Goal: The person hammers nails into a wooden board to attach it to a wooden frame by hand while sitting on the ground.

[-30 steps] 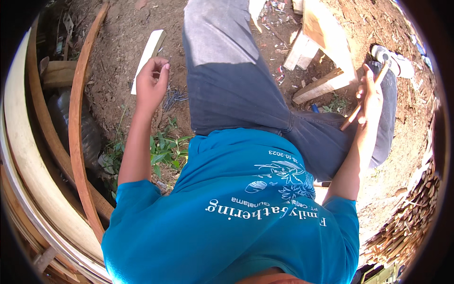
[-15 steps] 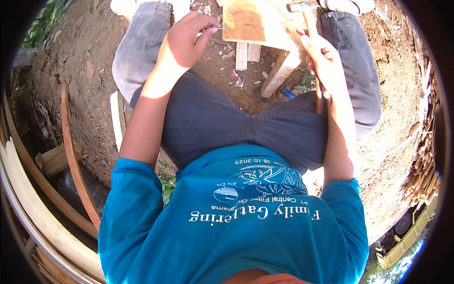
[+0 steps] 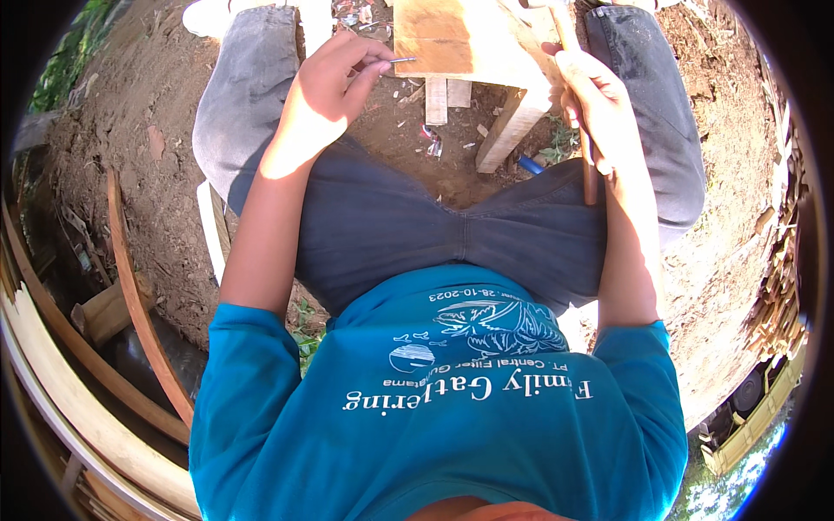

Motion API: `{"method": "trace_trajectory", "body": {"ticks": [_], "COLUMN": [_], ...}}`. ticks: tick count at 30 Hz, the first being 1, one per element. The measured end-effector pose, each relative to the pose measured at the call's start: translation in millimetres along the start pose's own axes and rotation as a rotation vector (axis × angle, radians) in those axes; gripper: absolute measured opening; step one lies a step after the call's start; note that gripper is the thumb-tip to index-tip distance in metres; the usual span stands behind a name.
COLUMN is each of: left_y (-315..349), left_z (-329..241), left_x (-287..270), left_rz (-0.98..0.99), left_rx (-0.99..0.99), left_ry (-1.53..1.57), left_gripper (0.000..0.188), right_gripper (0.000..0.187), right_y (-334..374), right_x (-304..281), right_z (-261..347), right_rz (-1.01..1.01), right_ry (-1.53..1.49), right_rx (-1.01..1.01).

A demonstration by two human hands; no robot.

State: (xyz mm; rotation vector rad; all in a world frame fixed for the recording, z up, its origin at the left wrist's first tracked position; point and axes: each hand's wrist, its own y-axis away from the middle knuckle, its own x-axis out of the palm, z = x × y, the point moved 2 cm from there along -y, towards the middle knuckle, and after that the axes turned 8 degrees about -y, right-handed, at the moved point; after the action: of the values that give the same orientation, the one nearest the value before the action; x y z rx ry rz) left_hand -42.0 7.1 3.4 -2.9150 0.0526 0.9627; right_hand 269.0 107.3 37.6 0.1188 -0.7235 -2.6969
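Between thumb and fingertips, my left hand [image 3: 330, 91] pinches a thin metal nail [image 3: 404, 60]. The nail lies nearly level, its free end over the near left edge of a sunlit wooden board [image 3: 443, 39]. My right hand [image 3: 599, 104] is closed around the wooden handle of a hammer [image 3: 566, 28]. The handle runs down past my wrist to my thigh, and the head, at the top edge, is partly out of view. The board rests raised off the ground, with a slanting wooden leg [image 3: 504, 135] under its right side.
My legs in dark trousers [image 3: 382, 195] straddle the board. Bare soil [image 3: 91, 148] with wood scraps surrounds me. Long planks [image 3: 78, 382] lie at the left, and a pile of thin wood sticks [image 3: 777, 304] is at the right. A blue object [image 3: 530, 165] lies near the leg.
The view has shifted slightly, so the board sits farther left and higher. The nail's free end now reaches a little over the board's edge. Both hands keep their hold.
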Motion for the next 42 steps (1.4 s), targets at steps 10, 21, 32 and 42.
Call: {"method": "trace_trajectory", "body": {"ticks": [10,21,32,42], "left_y": [-8.0,-13.5,-9.6,-7.5], "left_z": [0.3,-1.3,4.1,0.3], "left_x": [1.5,3.5,6.9,2.3], "left_rz": [-0.009,-0.055,-0.042,-0.023], "left_rx": [0.057,0.076,0.072,0.069], "left_ry": [-0.102,-0.103,-0.043,-0.074], "left_gripper": [0.014,0.013,0.013,0.009], "right_gripper": [0.049,0.059,0.058,0.055], "right_y": [-10.4,-17.3,-11.0,5.2], "right_x": [-43.9,-30.1,-19.1,-3.5], "right_z": [19.9,10.2,10.3,15.1], "right_rz": [-0.262,-0.111,-0.126,-0.100], "right_ry": [-0.312,-0.229,-0.112,-0.068], "right_rx": [-0.030,0.075,0.082,0.102]}}
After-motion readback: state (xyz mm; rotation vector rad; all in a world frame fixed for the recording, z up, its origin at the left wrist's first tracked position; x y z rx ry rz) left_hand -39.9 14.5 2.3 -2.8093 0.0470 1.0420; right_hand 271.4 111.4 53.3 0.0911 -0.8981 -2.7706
